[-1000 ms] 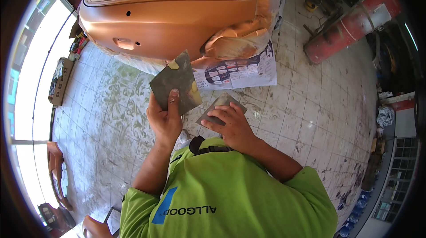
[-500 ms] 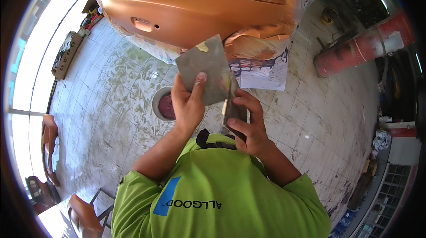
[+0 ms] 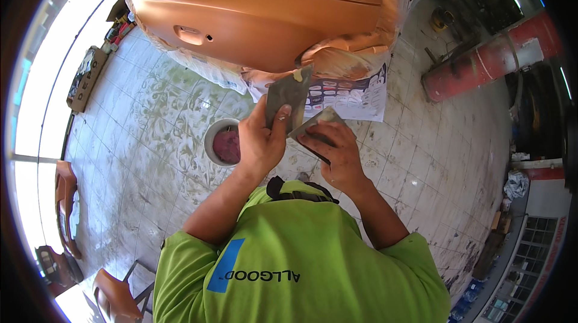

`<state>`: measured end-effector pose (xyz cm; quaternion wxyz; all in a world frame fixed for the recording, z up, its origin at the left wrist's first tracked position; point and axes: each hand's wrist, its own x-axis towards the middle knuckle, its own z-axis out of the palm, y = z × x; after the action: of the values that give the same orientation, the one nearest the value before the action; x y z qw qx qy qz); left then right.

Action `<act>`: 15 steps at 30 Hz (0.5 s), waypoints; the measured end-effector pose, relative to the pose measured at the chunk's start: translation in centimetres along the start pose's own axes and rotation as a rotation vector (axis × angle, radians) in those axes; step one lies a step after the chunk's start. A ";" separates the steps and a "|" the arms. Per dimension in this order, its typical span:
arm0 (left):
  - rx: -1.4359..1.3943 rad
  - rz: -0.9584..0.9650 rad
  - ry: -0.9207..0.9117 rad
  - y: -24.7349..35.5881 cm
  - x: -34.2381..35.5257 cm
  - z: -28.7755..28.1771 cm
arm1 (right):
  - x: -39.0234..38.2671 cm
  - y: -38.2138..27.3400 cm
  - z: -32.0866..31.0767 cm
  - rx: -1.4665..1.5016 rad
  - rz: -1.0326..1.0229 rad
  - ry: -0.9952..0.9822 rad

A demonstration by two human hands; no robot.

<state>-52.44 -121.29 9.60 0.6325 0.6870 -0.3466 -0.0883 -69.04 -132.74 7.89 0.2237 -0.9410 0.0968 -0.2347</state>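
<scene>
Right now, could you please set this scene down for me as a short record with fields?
Left hand: grips a flat plate, thumb across it
Right hand: holds a second plate, fingers spread over it
Gap: plates close together; contact unclear
Bucket: on the floor, left of the hands, pinkish inside
Car: orange bodywork, ahead
Paper: printed sheet near the car's lower edge
Cylinder: red, to the right

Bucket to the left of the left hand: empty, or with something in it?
Not empty: a purplish mass shows inside the bucket, partly hidden by the left hand. How full, I cannot tell.
</scene>
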 end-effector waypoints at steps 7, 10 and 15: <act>-0.477 -0.179 0.119 -0.3 1.9 0.1 | 1.4 -2.5 -0.1 0.212 -0.173 0.203; -0.968 -0.538 -0.011 -0.3 2.1 -0.4 | 2.8 -1.0 0.6 0.237 -0.106 0.198; -0.787 -0.486 0.029 -1.7 1.2 -2.3 | 2.0 3.8 -1.3 -0.258 -0.070 0.033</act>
<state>-49.66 -120.24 8.87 0.8109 0.4573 -0.1067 -0.3491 -68.25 -137.13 7.91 0.0907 -0.9608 0.0970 -0.2433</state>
